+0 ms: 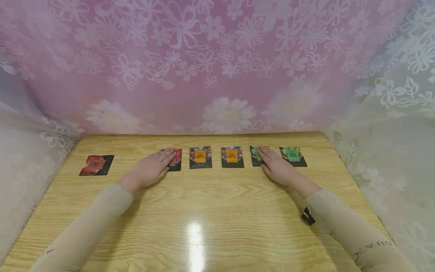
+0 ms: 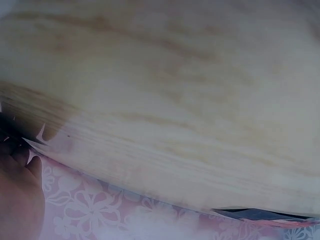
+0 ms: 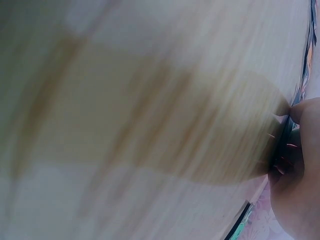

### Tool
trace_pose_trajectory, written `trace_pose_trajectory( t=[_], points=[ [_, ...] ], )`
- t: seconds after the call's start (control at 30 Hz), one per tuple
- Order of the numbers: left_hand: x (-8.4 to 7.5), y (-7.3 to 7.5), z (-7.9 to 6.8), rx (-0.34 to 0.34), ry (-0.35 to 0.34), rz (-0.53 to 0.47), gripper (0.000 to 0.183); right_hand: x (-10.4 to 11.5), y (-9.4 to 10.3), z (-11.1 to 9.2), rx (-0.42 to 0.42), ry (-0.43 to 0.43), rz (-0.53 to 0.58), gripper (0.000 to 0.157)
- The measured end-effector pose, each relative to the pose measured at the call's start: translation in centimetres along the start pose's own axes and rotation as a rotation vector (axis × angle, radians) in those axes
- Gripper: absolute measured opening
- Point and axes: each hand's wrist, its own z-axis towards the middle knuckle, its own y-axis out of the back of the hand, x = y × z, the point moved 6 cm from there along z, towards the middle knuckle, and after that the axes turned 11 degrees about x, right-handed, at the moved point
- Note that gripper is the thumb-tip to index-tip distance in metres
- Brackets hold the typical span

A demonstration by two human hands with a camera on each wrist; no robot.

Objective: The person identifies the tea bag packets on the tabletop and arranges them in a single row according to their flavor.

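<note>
Flat across a red and black sachet point(image 1: 178, 161) lies my left hand point(image 1: 147, 168), its fingers stretched out and covering the left part. My right hand point(image 1: 279, 166) rests with straight fingers on a green and black sachet point(image 1: 256, 155), whose right part is hidden beneath it. Between the hands sit two sachets with orange labels, the left one point(image 1: 200, 162) and the right one point(image 1: 232, 162). Another green sachet point(image 1: 296, 156) lies just beyond the right hand. Far to the left is a slightly turned red sachet point(image 1: 97, 165). Both wrist views show the hands only at their edges.
The sachets form a row along the back of the wooden table point(image 1: 217, 211). A small black object with a yellow mark point(image 1: 308, 216) lies beside the right sleeve. Pink flowered cloth point(image 1: 210, 75) hangs behind the table, with pale curtains at both sides.
</note>
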Motion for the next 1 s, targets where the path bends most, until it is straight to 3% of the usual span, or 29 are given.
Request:
trace_pose_trajectory(
  t=[1.0],
  points=[
    [0.13,-0.03,0.05,-0.007,-0.011,0.036,0.062,0.09,0.21,-0.04,-0.004,0.0,0.001,0.059]
  ],
)
